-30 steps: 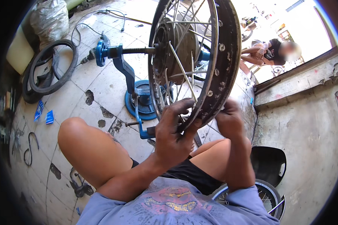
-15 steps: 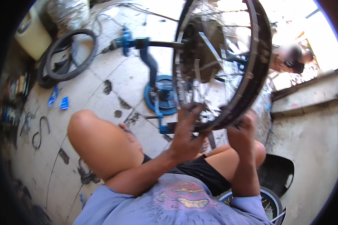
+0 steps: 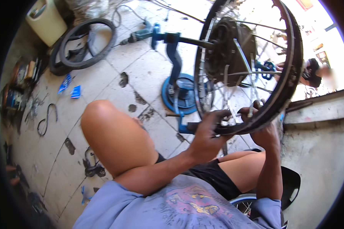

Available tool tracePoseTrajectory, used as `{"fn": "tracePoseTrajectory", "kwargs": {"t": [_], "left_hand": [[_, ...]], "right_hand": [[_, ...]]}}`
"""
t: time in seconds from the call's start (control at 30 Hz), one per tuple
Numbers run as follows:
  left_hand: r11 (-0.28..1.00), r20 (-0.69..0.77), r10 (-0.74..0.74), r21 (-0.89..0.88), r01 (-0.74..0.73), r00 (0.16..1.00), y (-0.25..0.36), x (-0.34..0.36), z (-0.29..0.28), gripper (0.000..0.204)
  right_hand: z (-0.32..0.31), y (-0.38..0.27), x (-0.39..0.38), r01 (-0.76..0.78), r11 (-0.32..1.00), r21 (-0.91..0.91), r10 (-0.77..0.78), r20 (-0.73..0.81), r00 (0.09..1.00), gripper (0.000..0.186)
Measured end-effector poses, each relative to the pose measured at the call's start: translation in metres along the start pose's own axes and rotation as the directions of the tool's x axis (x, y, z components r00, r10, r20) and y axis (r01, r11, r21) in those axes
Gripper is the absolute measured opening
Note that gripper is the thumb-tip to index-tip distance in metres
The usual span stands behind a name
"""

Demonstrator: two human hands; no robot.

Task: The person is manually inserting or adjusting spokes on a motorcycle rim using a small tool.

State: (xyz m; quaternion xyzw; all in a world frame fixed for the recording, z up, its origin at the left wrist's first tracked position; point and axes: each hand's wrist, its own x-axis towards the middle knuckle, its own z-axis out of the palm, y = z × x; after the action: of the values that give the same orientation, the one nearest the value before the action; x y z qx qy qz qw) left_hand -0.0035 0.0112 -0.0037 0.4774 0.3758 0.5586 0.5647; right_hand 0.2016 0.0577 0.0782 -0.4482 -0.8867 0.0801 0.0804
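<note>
A spoked wheel with a dark rim (image 3: pixel 292 82) and large hub (image 3: pixel 227 51) sits on a blue stand (image 3: pixel 174 57) in front of me, with loose-angled silver spokes (image 3: pixel 239 51). My left hand (image 3: pixel 206 135) grips the bottom of the rim, thumb below it and fingers reaching inside. My right hand (image 3: pixel 265 131) is at the lower right of the rim, its fingers curled over it among the spoke ends; exactly what the fingertips pinch is partly hidden. The stand's round blue base (image 3: pixel 168 99) rests on the tiled floor behind my hands.
Tyres (image 3: pixel 67 63), a plastic jerrycan (image 3: pixel 46 23), a drill (image 3: pixel 135 36), a cord and blue packets (image 3: pixel 75 91) lie to the left. My bent legs are below the wheel. A black panel (image 3: pixel 294 179) and another wheel are at lower right. A person (image 3: pixel 311 76) sits beyond the doorway.
The view has shifted, so the wheel, stand and both hands appear farther right. My right hand's fingers have moved up over the rim to the spokes. My left hand still holds the rim.
</note>
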Motion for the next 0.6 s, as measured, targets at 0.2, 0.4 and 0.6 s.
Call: {"fn": "tracePoseTrajectory", "kwargs": {"t": [0.2, 0.4, 0.6], "left_hand": [[0.952, 0.008, -0.014, -0.306, 0.016, 1.000, 0.004, 0.003, 0.018, 0.038], [0.801, 0.013, 0.471, 0.412, -0.434, 0.882, 0.058, 0.011, 0.005, 0.062], [0.900, 0.077, 0.427, 0.064, -0.432, 0.901, 0.033, 0.018, 0.025, 0.038]], "right_hand": [[0.082, -0.020, -0.040, -0.154, 0.454, 0.877, 0.645, -0.205, 0.736, 0.017], [-0.044, -0.044, 0.007, -0.218, 0.929, 0.299, 0.339, -0.452, 0.825, 0.018], [-0.018, 0.018, -0.047, -0.277, 0.752, 0.597, 0.432, -0.130, 0.892, 0.032]]}}
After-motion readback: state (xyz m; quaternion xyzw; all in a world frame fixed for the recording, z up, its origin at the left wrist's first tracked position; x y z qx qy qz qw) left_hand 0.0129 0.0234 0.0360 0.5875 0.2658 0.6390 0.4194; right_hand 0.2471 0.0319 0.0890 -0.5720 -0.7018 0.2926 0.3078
